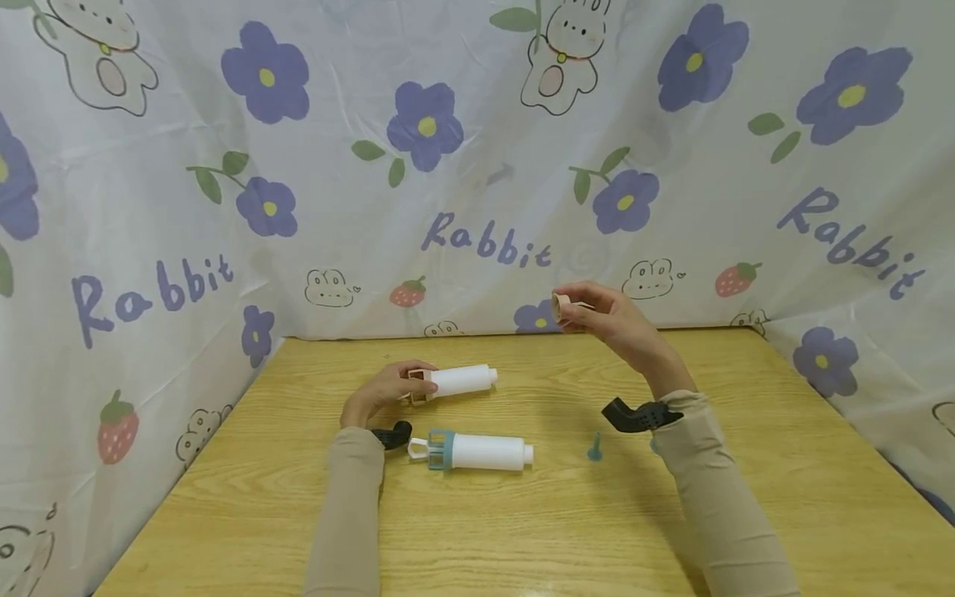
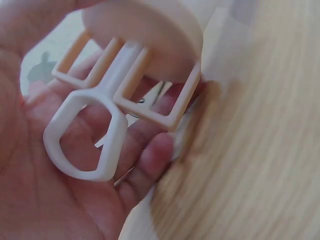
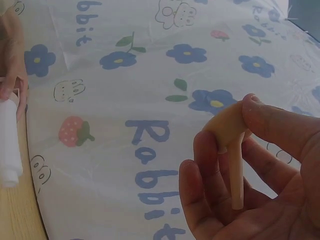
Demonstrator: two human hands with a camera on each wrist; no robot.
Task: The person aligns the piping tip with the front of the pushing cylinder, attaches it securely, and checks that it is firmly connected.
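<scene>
My left hand [image 1: 384, 388] grips a toy syringe [image 1: 462, 379] by its peach collar, low over the table; its white barrel points right. In the left wrist view a white ring handle [image 2: 117, 145] sticks out between the peach loops [image 2: 172, 117] of the collar, towards the palm. Raised at the right, my right hand [image 1: 608, 319] pinches a small peach piece [image 3: 227, 127] with a rounded head and a thin stem, between thumb and fingers. A second toy syringe [image 1: 488, 453] with a teal collar lies nearer on the table.
On the wooden table [image 1: 462, 531] a small teal stemmed piece [image 1: 594, 450] stands right of the teal syringe. Another teal piece [image 1: 655, 445] is partly hidden by the right wrist's black camera mount [image 1: 637, 416]. A printed curtain [image 1: 477, 191] hangs behind and along both sides.
</scene>
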